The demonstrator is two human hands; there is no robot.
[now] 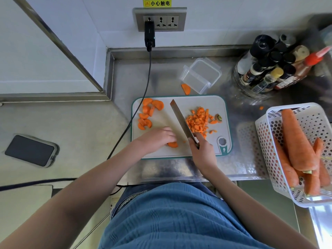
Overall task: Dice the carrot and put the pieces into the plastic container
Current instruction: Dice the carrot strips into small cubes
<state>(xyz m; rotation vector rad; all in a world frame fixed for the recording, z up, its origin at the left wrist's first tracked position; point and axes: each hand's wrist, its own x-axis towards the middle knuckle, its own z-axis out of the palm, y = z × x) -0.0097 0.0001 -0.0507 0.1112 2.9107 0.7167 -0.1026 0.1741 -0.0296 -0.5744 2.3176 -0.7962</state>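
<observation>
A white cutting board (pixel 197 101) lies on the steel counter. Half-round carrot slices (pixel 147 114) are spread over its left part, and a heap of diced carrot (pixel 198 121) lies on its right part beside a carrot stem end (pixel 218 117). My left hand (pixel 158 138) curls its fingers over a carrot slice (pixel 172 144) near the board's front. My right hand (pixel 202 150) grips the handle of a knife (pixel 180 120), whose blade points away across the board's middle. The clear plastic container (pixel 202 75) stands behind the board with nothing inside. One slice (pixel 186 88) lies beside it on the counter.
A white perforated basket (pixel 269 150) with several whole carrots (pixel 298 139) stands at the right. Bottles in a round rack (pixel 269 69) stand at the back right. A black cable (pixel 143 97) runs from the wall socket past the board's left edge. A phone (pixel 30 150) lies at the left.
</observation>
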